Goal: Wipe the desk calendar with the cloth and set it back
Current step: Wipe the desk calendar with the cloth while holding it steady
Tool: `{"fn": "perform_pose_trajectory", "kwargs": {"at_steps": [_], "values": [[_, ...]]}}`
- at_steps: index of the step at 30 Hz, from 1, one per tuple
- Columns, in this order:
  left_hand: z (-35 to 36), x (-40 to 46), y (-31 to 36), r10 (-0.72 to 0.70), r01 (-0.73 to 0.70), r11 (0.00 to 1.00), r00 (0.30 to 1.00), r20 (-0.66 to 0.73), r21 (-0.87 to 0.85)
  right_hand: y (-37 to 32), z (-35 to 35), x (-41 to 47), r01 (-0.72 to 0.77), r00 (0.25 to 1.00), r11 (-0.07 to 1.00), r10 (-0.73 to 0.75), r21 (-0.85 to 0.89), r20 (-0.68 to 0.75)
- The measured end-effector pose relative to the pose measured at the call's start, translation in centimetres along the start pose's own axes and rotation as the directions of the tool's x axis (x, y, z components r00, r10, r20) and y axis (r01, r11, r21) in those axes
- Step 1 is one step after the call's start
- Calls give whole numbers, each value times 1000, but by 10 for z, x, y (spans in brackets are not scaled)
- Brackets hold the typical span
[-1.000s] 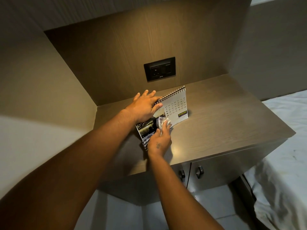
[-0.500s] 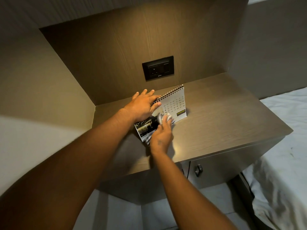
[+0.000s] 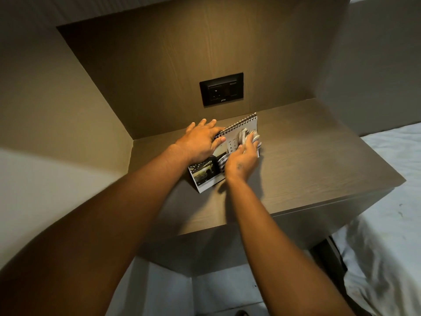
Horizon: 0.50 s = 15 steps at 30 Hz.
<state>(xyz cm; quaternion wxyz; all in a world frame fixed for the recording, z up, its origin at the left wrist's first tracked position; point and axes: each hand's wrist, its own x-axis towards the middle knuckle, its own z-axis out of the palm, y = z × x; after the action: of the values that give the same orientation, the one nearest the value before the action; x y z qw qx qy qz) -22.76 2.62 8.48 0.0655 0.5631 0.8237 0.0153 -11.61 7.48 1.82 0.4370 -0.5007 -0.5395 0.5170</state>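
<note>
A spiral-bound desk calendar [image 3: 206, 176] stands on the brown wooden desk [image 3: 319, 165], its front page showing a photo on the left and a date grid on the right. My left hand [image 3: 200, 140] lies flat over the calendar's top left edge, fingers spread, thumb on the front page. My right hand [image 3: 242, 159] presses a striped grey-and-white cloth [image 3: 247, 135] against the upper right part of the front page. The cloth and hand hide most of the date grid.
A black wall socket plate [image 3: 221, 89] sits on the wooden back panel above the calendar. A bed with white sheets [image 3: 387, 224] stands to the right of the desk. Pale floor [image 3: 205, 293] shows below the desk's front edge.
My right hand has swept the cloth from the lower middle of the calendar page up and to the right. My left hand stays on the top edge. The camera has moved closer.
</note>
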Motion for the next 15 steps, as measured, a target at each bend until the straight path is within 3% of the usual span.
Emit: {"fn": "perform_pose_trajectory", "kwargs": {"at_steps": [6, 15], "values": [[1, -1, 0, 3, -3, 1000, 1000, 8, -6, 32, 19, -91, 71, 984, 997, -68, -10, 163], [-1, -2, 2, -13, 13, 1000, 1000, 4, -5, 7, -8, 4, 43, 999, 999, -43, -26, 17]]}}
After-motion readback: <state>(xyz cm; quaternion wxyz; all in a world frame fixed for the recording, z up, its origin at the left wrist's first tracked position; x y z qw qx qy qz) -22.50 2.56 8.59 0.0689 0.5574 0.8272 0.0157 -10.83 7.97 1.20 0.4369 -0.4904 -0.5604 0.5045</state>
